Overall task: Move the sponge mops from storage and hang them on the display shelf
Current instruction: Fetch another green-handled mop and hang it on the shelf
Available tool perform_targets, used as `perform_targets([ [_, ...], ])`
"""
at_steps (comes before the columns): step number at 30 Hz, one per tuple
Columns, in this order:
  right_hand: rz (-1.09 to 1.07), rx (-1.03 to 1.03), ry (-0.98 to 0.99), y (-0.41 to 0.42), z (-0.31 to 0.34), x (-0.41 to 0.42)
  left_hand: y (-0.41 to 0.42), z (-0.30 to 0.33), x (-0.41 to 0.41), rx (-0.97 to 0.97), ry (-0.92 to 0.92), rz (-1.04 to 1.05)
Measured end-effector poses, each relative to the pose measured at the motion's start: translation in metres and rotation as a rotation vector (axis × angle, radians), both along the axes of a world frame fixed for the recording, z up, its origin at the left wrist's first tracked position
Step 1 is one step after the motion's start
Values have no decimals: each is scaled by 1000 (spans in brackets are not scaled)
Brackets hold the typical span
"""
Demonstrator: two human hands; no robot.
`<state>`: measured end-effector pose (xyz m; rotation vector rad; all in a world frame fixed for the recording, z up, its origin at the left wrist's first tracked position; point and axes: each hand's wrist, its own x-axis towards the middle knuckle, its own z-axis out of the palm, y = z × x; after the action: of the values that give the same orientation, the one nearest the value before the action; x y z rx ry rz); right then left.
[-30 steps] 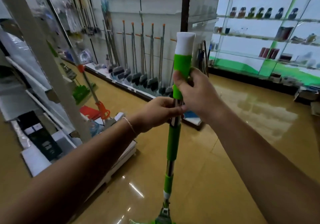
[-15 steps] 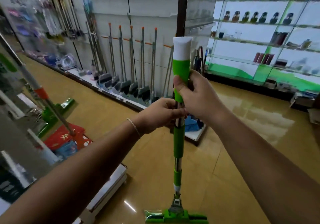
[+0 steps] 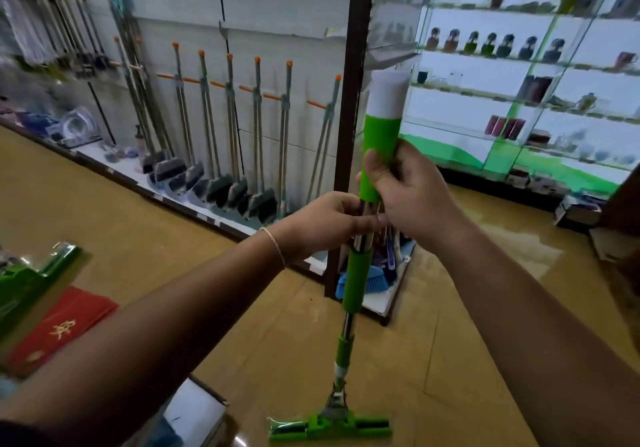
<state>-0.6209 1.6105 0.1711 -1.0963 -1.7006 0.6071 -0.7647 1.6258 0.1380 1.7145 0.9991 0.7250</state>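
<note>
I hold a green sponge mop (image 3: pixel 356 278) upright in front of me. Its green head (image 3: pixel 329 427) hangs just above the floor, and its handle has a white top. My right hand (image 3: pixel 414 200) grips the green handle sleeve near the top. Just below it, my left hand (image 3: pixel 329 219) is closed around the metal shaft. The display shelf (image 3: pixel 242 107) stands ahead along the wall, with a row of orange-tipped grey mops (image 3: pixel 256 141) hanging on orange pegs.
A dark post (image 3: pixel 349 128) stands at the shelf's right end, with blue brushes (image 3: pixel 372 278) at its base. Glass shelves (image 3: pixel 526 76) with jars fill the right. At the left lie a red packet (image 3: pixel 62 329) and another green mop head (image 3: pixel 31 277). A white box (image 3: pixel 197 415) sits near my left arm.
The view has swung right and closer to the display shelf. The mop stays upright in both hands, and its head has come fully into view at the bottom.
</note>
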Motion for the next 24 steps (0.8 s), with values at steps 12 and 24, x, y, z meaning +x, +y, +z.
perform_targets([
  [12, 130, -17, 62, 191, -22, -21, 177, -23, -24, -13, 16, 89],
  [24, 458, -59, 34, 369, -15, -66, 332, -9, -77, -134, 29, 163],
])
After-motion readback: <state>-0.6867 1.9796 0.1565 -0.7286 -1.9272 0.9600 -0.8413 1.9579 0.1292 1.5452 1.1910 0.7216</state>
